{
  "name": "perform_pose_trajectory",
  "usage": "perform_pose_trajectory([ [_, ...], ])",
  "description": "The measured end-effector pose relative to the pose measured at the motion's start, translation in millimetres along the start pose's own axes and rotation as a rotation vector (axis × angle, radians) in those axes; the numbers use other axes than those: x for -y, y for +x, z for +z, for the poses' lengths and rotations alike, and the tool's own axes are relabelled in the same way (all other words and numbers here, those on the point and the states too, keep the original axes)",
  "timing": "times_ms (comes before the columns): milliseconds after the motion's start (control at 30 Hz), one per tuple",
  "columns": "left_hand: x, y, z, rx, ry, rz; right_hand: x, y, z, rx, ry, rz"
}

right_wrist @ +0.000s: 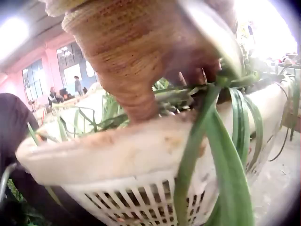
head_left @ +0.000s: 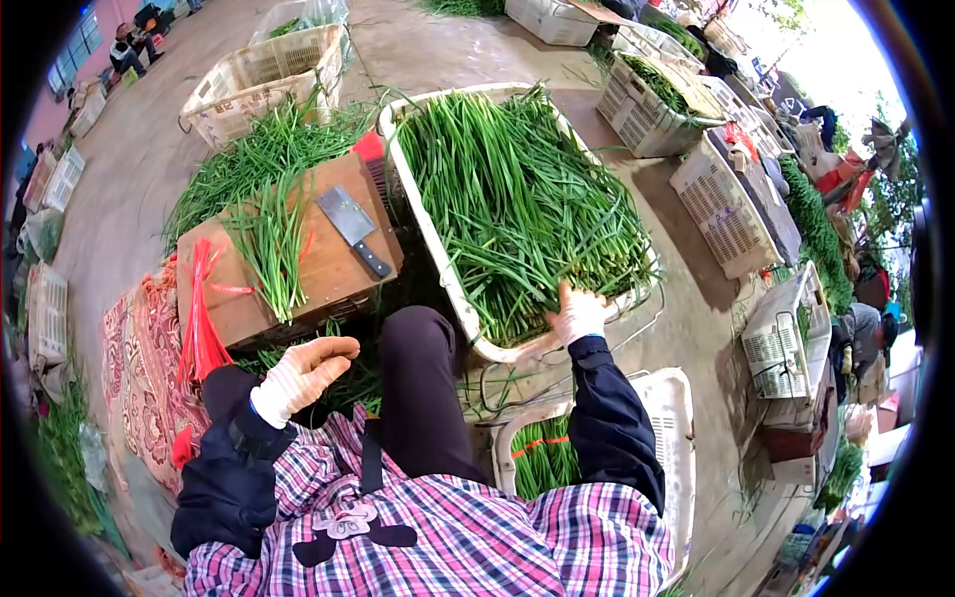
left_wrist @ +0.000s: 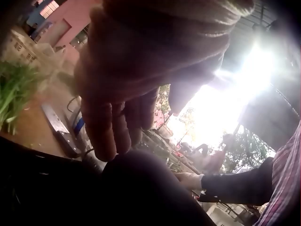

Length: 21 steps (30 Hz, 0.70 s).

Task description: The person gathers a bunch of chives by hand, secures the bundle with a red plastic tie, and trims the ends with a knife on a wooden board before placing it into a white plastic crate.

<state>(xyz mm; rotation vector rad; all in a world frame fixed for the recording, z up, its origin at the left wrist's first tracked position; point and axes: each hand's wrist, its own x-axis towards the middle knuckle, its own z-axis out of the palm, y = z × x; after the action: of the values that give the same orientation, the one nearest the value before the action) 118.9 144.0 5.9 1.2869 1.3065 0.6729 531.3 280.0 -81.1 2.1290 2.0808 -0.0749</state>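
The right hand [head_left: 579, 312], in a pale glove, reaches over the near rim of a white basket [head_left: 453, 269] full of long green stalks [head_left: 517, 189]; in the right wrist view its fingers [right_wrist: 141, 106] go down among the stalks, tips hidden. The left hand [head_left: 303, 378] hovers above the lap near the wooden board, holding nothing, its fingers loosely bent in the left wrist view. On the board [head_left: 333, 274] lie a small bunch of stalks [head_left: 274, 244] and a cleaver [head_left: 348, 224] with a black handle. Red ties [head_left: 202, 318] hang at the board's left edge.
Behind the board stands a white crate [head_left: 264, 85] beside a heap of loose stalks [head_left: 239, 164]. A basket with banded bundles [head_left: 545, 460] is at the right knee. More crates [head_left: 721, 204] line the right side; patterned cloth [head_left: 144, 368] lies left.
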Motion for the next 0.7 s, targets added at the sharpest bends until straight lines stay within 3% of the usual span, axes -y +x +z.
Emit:
perform_pose_trajectory([
  [33, -1.8, 0.4, 0.3, -0.006, -0.016, -0.011, -0.6, 0.6, 1.1, 0.011, -0.030, 0.001],
  [133, -0.7, -0.1, -4.2, -0.029, -0.018, -0.020, -21.9, -6.7, 10.7, -0.344, 0.347, -0.080],
  [233, -2.0, 3.5, -5.6, -0.048, -0.055, -0.054, -37.8, -23.4, 6.9, -0.263, 0.601, 0.010],
  [267, -1.2, 5.5, -6.5, -0.040, -0.045, -0.056, -48.9, -20.1, 20.1, -0.075, 0.950, 0.067],
  [300, -1.0, 7.5, -6.7, -0.031, -0.035, -0.058, -45.7, -31.6, -2.4, 0.083, 1.314, 0.141],
  [433, -8.1, 16.3, -1.1, -0.001, -0.087, -0.042, -39.3, -69.9, -34.7, 0.140, 2.037, 0.178],
  [533, -11.4, 22.5, 4.1, 0.029, -0.064, -0.024, -28.0, -83.1, -52.7, 0.059, 2.121, 0.120],
  [700, -18.6, 20.6, 5.8, 0.067, -0.079, 0.025, 15.7, -100.1, -99.3, 0.001, 1.936, -0.109],
])
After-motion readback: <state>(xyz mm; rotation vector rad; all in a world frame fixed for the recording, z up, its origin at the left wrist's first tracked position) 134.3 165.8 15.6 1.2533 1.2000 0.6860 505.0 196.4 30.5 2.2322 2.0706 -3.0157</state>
